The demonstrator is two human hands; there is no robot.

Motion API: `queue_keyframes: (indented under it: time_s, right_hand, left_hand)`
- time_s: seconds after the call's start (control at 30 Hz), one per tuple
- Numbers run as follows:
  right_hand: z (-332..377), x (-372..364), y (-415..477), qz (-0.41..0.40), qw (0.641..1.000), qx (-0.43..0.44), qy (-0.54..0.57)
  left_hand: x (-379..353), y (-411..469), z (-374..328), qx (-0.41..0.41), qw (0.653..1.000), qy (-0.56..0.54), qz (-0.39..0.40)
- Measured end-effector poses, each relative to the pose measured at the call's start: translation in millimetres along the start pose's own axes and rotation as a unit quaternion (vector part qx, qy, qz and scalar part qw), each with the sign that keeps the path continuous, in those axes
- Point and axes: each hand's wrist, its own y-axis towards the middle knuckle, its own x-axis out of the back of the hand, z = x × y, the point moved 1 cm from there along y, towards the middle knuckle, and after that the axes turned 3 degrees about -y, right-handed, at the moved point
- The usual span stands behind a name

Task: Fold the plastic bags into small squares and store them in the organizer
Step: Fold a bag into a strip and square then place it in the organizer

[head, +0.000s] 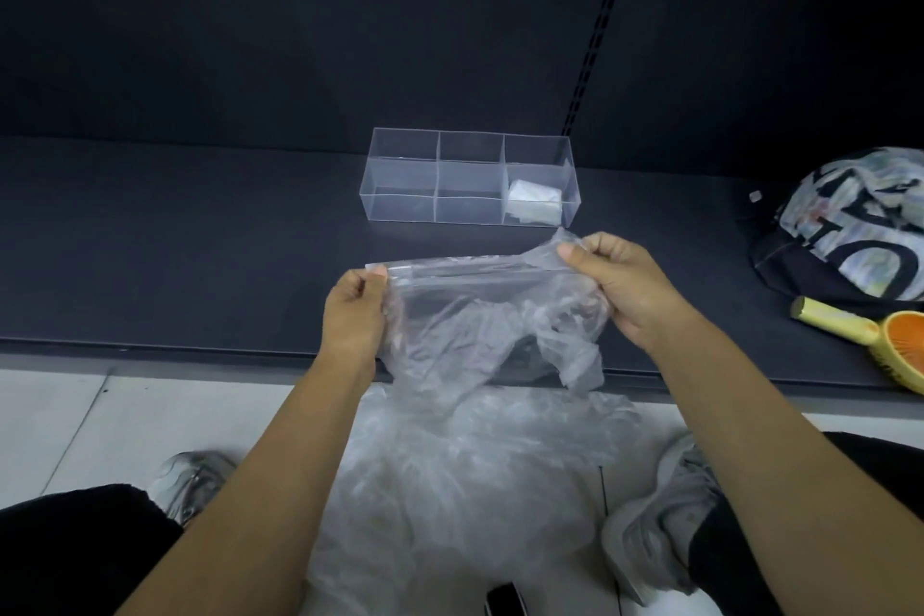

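A clear plastic bag [480,315] hangs stretched between my hands above the front of a dark shelf. My left hand [356,310] pinches its top left corner, and my right hand [617,288] pinches the top right. Behind them stands a transparent organizer [400,175] with several compartments. One folded white bag [534,201] lies in its front right compartment. More crumpled clear bags [465,490] are piled on the floor between my feet.
The dark shelf [175,240] runs across the view with a dark back panel behind it. At the right lie a printed black cap [850,235] and a yellow and orange hand fan [880,345]. My grey shoes [660,515] rest on the pale tiled floor.
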Motion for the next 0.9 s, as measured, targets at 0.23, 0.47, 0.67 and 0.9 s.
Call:
queue_keyframes:
  time_s: [0.23, 0.47, 0.67, 0.9]
  right_hand:
    - [4, -22, 11, 0.056, 0.997, 0.029, -0.044]
    - [5, -28, 12, 0.010, 0.994, 0.045, -0.100]
    - [-18, -20, -5, -0.007, 0.972, 0.073, -0.222]
    - [-48, -64, 14, -0.201, 0.902, 0.176, -0.338]
  left_hand:
    - [-17, 6, -36, -0.179, 0.947, 0.182, 0.195]
    - [-54, 17, -47, -0.007, 0.956, 0.091, 0.278]
    - [-49, 36, -28, 0.030, 0.988, -0.003, 0.149]
    - [-48, 42, -18, 0.064, 0.989, -0.063, 0.116]
